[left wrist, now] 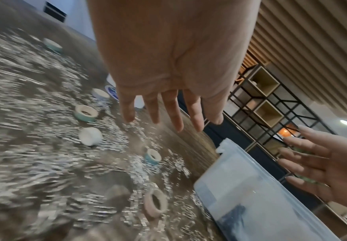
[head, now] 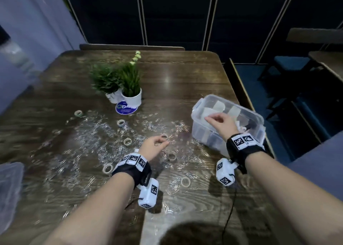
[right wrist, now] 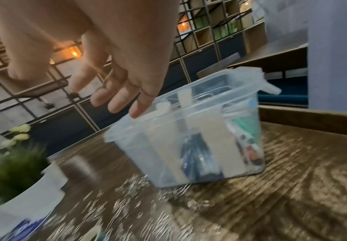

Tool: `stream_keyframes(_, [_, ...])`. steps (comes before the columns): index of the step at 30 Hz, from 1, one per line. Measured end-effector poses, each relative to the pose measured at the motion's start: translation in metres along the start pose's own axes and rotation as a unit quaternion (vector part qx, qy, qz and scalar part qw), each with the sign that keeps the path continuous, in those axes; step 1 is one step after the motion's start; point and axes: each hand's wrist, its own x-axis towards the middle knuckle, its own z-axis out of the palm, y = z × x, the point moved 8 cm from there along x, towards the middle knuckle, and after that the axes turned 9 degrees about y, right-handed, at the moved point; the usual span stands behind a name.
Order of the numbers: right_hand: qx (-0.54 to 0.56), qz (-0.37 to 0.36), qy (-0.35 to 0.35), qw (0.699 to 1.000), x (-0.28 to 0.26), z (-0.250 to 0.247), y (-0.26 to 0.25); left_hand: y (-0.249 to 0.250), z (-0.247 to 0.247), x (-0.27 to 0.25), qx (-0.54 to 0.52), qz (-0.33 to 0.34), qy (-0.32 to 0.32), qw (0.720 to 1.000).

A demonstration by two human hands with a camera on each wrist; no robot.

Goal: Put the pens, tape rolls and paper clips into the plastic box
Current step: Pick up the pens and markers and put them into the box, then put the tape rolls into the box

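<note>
a tape roll is lying nearest the person at about 6 o'clock on the wooden table, and another tape roll is sitting at 7 o'clock just beside the left wrist; both are waiting flat among the paper clips, which are spreading in a wide silver scatter across the middle. the left hand is hovering over the centre with its fingers straight and spread in the left wrist view, holding nothing there; in the head view the fingertips are sitting right at a small tape roll, but whether they are touching it cannot be told through the blur. it is probably reaching here because this roll is the closest one to the box. further rolls are lying at 10 and 11 o'clock, well apart from each other. the right hand is hanging over the near rim of the plastic box at 2 o'clock, fingers relaxed and loosely extended, gripping nothing that shows; it looks like a hand placed above the opening for dropping things in. the box is standing open near the table's right edge, and through its clear wall pens and pale card dividers are showing, so the pens seem to be in place already. two potted plants are standing at 12 o'clock, clear of the work.
</note>
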Motion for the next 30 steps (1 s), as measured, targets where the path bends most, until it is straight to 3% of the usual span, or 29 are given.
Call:
stream_keyframes(5, [-0.060,0.005,-0.164,0.985,-0.050,0.103,-0.023,-0.069,-0.061,-0.038,-0.002,-0.043,0.028,0.999])
stream_keyframes(9, [-0.093,0.028,-0.238,0.966,-0.096,0.187,-0.034,-0.138,-0.123,-0.065,0.001,-0.103,0.043,0.994])
stream_keyframes(15, [-0.110,0.076,-0.272,0.953,-0.148,0.289,-0.043,-0.217,-0.217,-0.085,0.033,-0.140,0.074,0.987])
stream_keyframes(23, [-0.182,0.128,-0.215,0.951,-0.170,0.360,-0.025,-0.297,-0.310,-0.081,0.118,-0.183,0.110,0.970])
stream_keyframes(26, [-0.244,0.142,-0.213,0.936,-0.173,0.377,-0.011,-0.335,-0.346,-0.083,0.157,-0.216,0.135,0.954])
stream_keyframes(30, [-0.298,0.162,-0.244,0.909,-0.181,0.400,0.007,-0.382,-0.386,-0.090,0.264,-0.308,0.135,0.904])
